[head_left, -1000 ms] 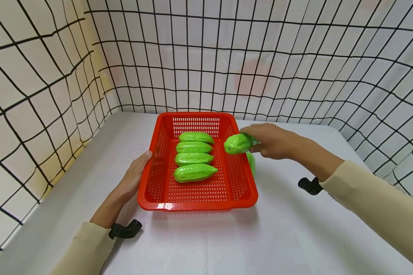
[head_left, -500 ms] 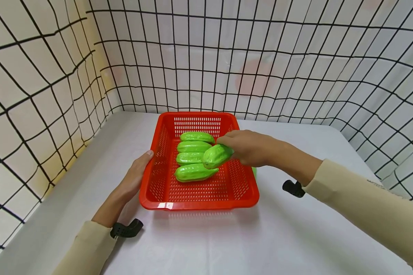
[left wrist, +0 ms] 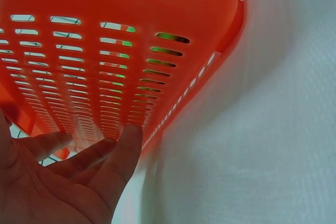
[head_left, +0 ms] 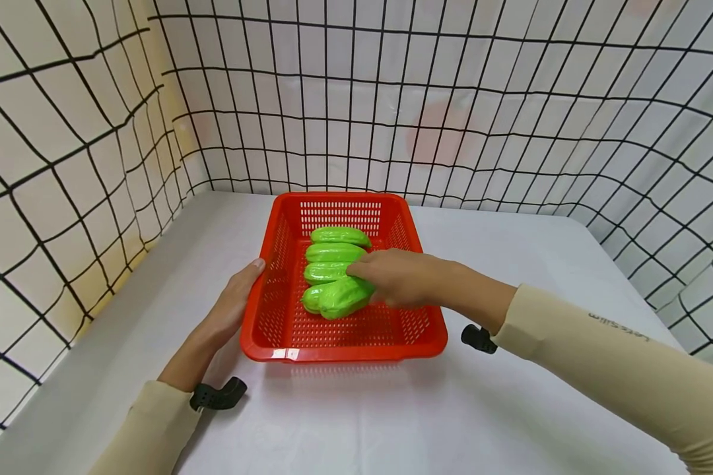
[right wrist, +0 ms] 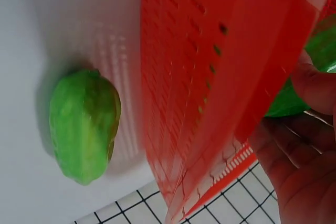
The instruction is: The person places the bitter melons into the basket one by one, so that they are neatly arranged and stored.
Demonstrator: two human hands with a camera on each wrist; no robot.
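Observation:
A red perforated plastic basket (head_left: 344, 355) stands on the white table. Inside it several glossy green gourds (head_left: 335, 253), lengthwise-ribbed, lie side by side in a row. My right hand (head_left: 401, 278) reaches over the right rim and holds another green gourd (head_left: 343, 300) by one end, thumb and fingers around it. That gourd overlaps the nearest one of the row; whether they touch I cannot tell. My left hand (head_left: 234, 300) rests against the basket's left outer side, its fairly straight fingers (left wrist: 123, 156) touching the slotted wall in the left wrist view.
One more green gourd (right wrist: 85, 127) lies on the table just outside the basket's right wall; my right arm hides it in the head view. Black wire mesh (head_left: 356, 125) surrounds the table at the back and sides. White table surface (head_left: 511, 409) extends in front and right.
My right hand has carried its gourd from above the right rim leftward, then down and nearer into the basket, over the front of the row. The left hand keeps its place.

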